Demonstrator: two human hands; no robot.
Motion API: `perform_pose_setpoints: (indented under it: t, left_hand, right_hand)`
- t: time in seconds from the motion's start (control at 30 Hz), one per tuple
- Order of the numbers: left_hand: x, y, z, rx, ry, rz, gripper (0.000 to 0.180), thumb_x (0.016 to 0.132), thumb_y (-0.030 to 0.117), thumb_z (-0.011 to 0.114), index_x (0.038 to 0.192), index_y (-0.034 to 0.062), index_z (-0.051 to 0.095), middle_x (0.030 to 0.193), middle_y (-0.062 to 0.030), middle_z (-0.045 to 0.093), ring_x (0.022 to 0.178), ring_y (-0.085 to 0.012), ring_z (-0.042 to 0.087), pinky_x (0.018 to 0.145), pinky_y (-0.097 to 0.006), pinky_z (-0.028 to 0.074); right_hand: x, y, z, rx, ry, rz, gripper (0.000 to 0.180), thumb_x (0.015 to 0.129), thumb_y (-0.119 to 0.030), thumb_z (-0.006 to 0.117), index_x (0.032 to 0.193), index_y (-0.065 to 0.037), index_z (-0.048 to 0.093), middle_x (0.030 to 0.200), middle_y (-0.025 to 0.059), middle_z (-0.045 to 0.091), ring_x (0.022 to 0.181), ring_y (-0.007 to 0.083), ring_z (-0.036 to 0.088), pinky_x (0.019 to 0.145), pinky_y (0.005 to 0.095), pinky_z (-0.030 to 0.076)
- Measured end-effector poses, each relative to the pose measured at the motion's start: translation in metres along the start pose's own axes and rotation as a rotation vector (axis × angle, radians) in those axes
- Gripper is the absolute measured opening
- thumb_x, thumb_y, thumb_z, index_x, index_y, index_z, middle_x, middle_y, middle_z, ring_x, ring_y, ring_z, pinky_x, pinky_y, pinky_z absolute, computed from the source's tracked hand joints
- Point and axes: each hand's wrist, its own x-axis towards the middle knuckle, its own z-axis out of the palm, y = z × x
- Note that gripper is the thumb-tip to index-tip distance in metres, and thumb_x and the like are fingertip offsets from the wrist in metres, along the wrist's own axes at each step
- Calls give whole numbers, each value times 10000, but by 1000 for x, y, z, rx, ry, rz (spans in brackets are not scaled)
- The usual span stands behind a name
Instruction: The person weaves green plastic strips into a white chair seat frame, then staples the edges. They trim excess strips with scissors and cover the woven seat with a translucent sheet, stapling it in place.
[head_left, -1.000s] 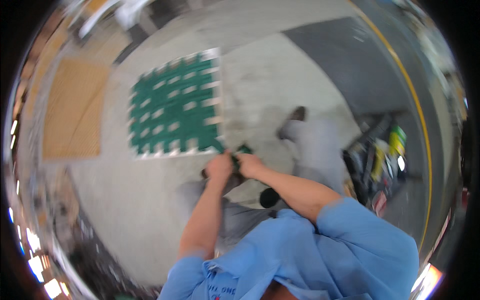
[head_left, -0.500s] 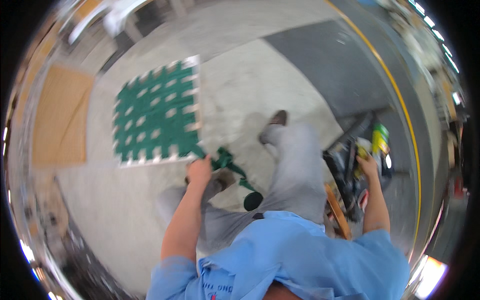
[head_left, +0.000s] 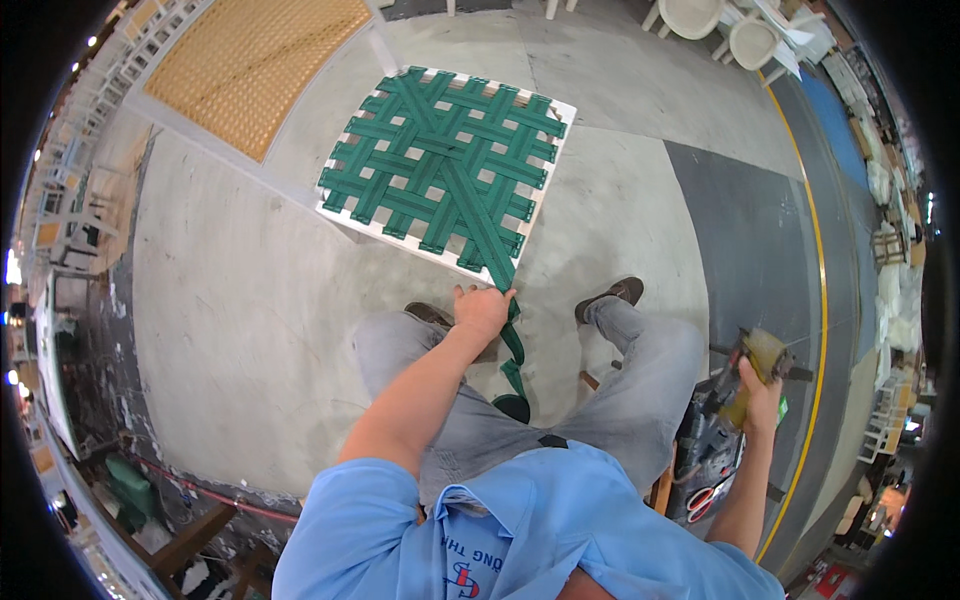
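Observation:
Ahead of me stands a chair with a white frame (head_left: 545, 205) and a seat woven from flat green webbing (head_left: 430, 150). One long strap crosses the weave diagonally to the near corner. There my left hand (head_left: 482, 312) is closed on the strap's green webbing tail (head_left: 513, 340), against the white edge. The tail twists down to a dark green roll (head_left: 512, 407) between my legs. Out to the right, my right hand (head_left: 760, 400) grips a yellow staple gun (head_left: 764, 355) by its handle, lifted above the black stand at my side and away from the chair.
The chair's cane back panel (head_left: 262, 70) lies to the far left. Red-handled scissors (head_left: 700, 503) rest on the dark stand by my right leg. White chairs (head_left: 755, 45) stand at the far right, and a yellow line (head_left: 822, 290) runs along the floor.
My right hand has raised the staple gun off the stand. My view has turned, so the chair appears farther right and tilted. My left hand still holds the webbing at the corner.

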Motion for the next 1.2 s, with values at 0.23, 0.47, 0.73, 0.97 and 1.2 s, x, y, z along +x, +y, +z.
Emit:
perform_pose_setpoints:
  t: [0.23,0.47,0.73,0.97,1.2]
  left_hand:
    - [2,-7,7,-37,75,63,540,1029,497,442,972,82,783,1024,-155,750,1126,-318,644,1111,-583,321]
    - [-1,-5,-3,-69,85,101,490,1017,467,488,1039,68,770,1113,-142,738,1184,-322,626,1128,-583,302]
    - [0,-11,8,-100,118,89,457,1025,456,470,1125,116,758,1199,-120,717,1291,-337,549,1156,-626,236]
    - [-1,-8,-3,-61,-19,91,468,1033,451,452,1214,116,725,1304,-112,673,1366,-329,481,1173,-625,204]
    - [0,-10,1,-120,17,70,488,1033,462,438,1219,110,720,1345,-98,652,1375,-320,471,1185,-617,197]
  right_hand:
    - [8,-111,226,13,-673,18,272,904,-268,756,1061,-67,661,788,-24,612,609,92,524,553,264,423]
    - [22,-125,335,-174,-756,73,334,924,-251,723,1104,6,611,900,73,649,584,146,602,497,306,490]
    - [24,-125,360,-240,-780,70,340,922,-239,721,1119,14,605,905,81,650,548,142,588,465,303,467]
    - [22,-121,364,-351,-761,45,340,910,-234,742,1071,33,606,750,61,632,488,134,562,425,299,443]
    - [15,-114,369,-291,-783,-3,382,900,-268,762,1031,57,608,723,68,640,504,140,594,435,307,472]
